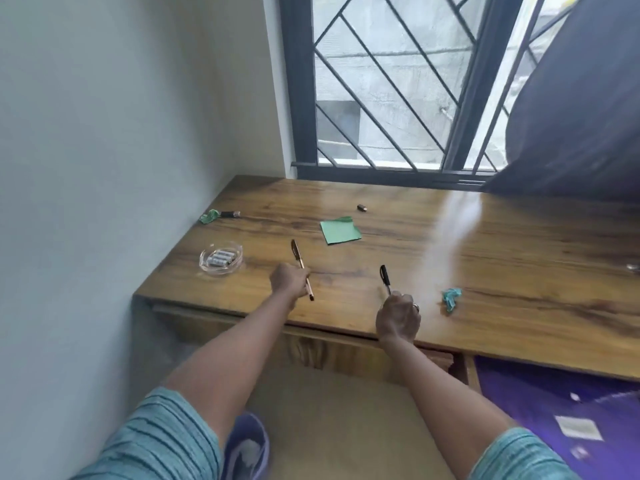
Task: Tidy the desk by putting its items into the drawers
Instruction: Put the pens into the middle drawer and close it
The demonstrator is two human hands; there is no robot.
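Hidden/unclear: drawer fronts under the tabletop (450, 271) mostly covered by both forearms; a small dark object (362, 208) near the window too small to identify; something at the right tabletop edge cut off.
Left hand (289, 280): clenched around a brown pen (302, 268); fingers not visible from this angle.
Brown pen: slim, dark at both ends, lying low over the tabletop; one end projects beyond the hand toward the window, the other toward the person.
Right hand (398, 318): clenched around a black pen (385, 279), ring on one finger.
Black pen: capped end points up and away from the hand; lower barrel hidden in the fist.
Glass dish (221, 263): left of the left hand, holds batteries.
Green paper (340, 231): flat, beyond and between the hands.
Crumpled teal scrap (451, 297): just right of the right hand.
Green scrap with dark marker (220, 215): far left, near the wall.
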